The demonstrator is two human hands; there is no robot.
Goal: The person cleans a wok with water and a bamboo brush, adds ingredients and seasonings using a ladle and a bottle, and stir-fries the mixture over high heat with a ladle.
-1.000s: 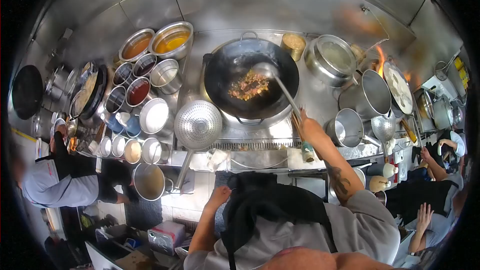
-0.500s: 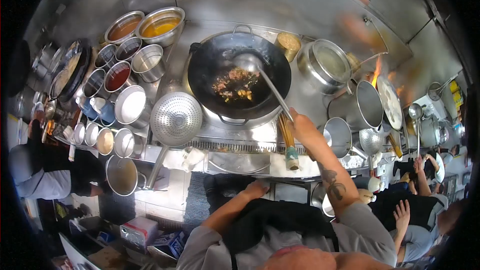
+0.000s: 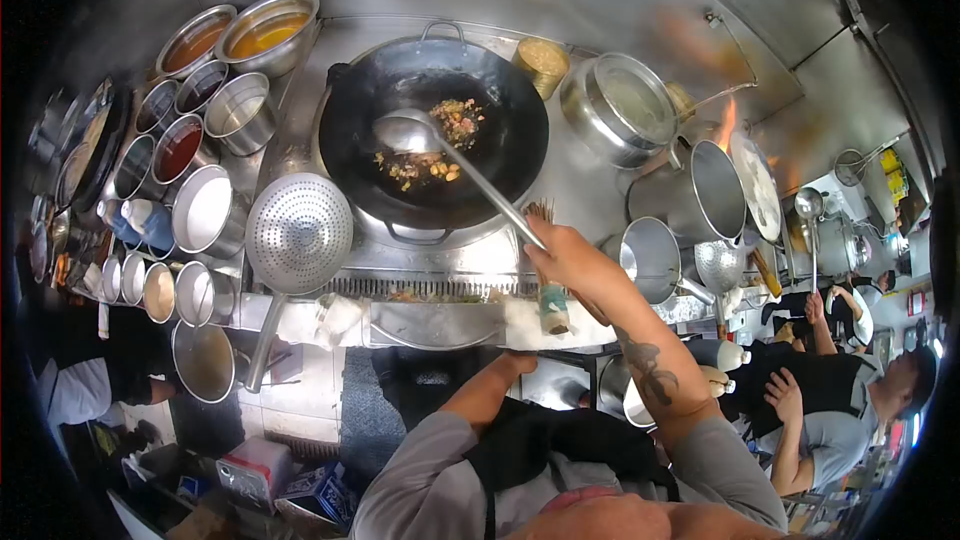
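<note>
My right hand is closed around the long handle of a steel ladle. The ladle's bowl rests inside a large dark wok, touching chopped, browned food that lies in two patches around it. Below the forearm, a bamboo wok brush with a green-wrapped end sits at the counter's front edge. Down by that edge is my left hand, close to my body; its fingers are hidden.
A perforated strainer lies left of the wok. Beyond it stand steel containers of sauces, including a red one and a yellow one. Pots and a flame are on the right. A co-worker stands there.
The ladle has swept left across the wok, parting the food into two patches. My right hand has moved along with it. The whole view has shifted slightly.
</note>
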